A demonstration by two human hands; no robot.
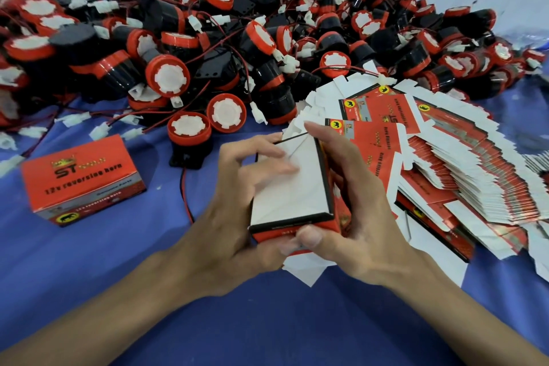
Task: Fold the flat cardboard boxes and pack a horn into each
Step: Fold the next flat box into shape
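Both hands hold one half-folded box [292,187] between them, just above the blue cloth [267,321]. The right hand [353,202] wraps around the right wall of the box. Its thumb presses on the red near end and its first finger reaches up to the far edge. The left hand [234,211] holds the left wall, and its fingers are curled over onto the white flaps on top. These fingers are blurred, so I cannot tell exactly which flap they press. The grip of both hands is narrow and closed on the box.

The white flaps lie nearly flat, so I judge that this end is being closed. Whether a horn is inside, the view does not show.

The box looks like thin printed cardboard: light, and stiff only along its creases. I think the walls will dent if they are squeezed in the middle. It is better to hold it at the corners and edges and to push the flaps near their fold lines. The glossy print may be a little slippery.

Just beside the right hand lies a fanned stack of flat boxes [463,175]. On the left, well apart, stands a closed box [83,178]. Behind, a large pile of horns [208,38] covers the cloth, with thin wires tangled between them. One horn [190,131] stands near the hands. A horn looks heavier than its box, so take it by the body and not by the wire.
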